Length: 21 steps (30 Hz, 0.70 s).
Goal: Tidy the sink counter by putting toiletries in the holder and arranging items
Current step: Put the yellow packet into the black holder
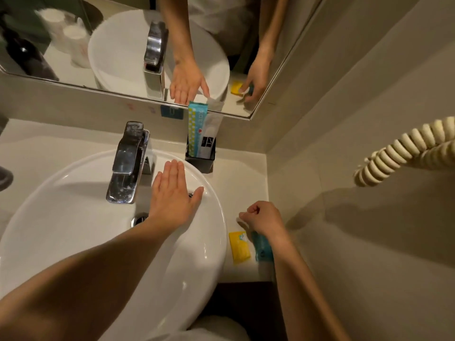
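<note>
Head view, left hand [172, 190]: we see it flat and empty, fingers spread, hovering over or resting on the far rim of the basin [73, 193], just right of the tap [128, 163]; which of the two we cannot tell.
Head view, right hand [264, 217]: curled over the counter [241, 178], fingertips pinched on something small and white that we cannot identify.
Holder [200, 161]: black, against the back wall beside the basin, already holding a teal dotted packet [194, 129] and a white packet [209, 134] standing upright.
Loose items: a yellow sachet [239, 247] and a teal sachet [262, 247] lie flat on the counter near its front edge, the teal one partly under our right wrist.
Slip risk: we judge the pinch thin; the white piece could drop into the basin.
Sweep risk: the wrist could drag the teal sachet off the edge.
Tipping risk: pushing more in could topple the tall packets.
</note>
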Motion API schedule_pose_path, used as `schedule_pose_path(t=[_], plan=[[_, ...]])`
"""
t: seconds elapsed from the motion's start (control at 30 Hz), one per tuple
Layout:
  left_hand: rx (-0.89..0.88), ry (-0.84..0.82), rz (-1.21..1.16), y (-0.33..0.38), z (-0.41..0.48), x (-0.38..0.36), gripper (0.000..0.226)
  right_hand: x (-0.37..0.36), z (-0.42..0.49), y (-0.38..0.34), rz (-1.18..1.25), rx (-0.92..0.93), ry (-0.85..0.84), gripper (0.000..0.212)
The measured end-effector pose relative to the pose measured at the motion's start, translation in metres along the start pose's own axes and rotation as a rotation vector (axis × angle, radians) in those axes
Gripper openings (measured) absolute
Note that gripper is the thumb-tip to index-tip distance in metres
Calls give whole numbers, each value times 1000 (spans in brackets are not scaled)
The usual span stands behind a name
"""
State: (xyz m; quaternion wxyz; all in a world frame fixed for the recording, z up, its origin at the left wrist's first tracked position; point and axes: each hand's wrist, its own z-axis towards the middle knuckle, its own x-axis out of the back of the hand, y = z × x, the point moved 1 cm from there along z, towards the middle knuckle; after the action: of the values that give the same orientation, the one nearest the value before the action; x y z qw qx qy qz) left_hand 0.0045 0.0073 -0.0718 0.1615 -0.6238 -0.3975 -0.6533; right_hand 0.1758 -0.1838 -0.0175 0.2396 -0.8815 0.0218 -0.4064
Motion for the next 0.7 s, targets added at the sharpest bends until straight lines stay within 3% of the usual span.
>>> schedule_pose_path(t=[0.23,0.4,0.7], plan=[[2,-18,34,1,1,2,92,-29,-23,31,-47,-168,-84,39],[5,-40,36,2,0,6,91,-47,-28,33,-101,-164,-13,38],[-3,-37,20,3,-1,8,90,-40,-27,30,193,-125,56,13]])
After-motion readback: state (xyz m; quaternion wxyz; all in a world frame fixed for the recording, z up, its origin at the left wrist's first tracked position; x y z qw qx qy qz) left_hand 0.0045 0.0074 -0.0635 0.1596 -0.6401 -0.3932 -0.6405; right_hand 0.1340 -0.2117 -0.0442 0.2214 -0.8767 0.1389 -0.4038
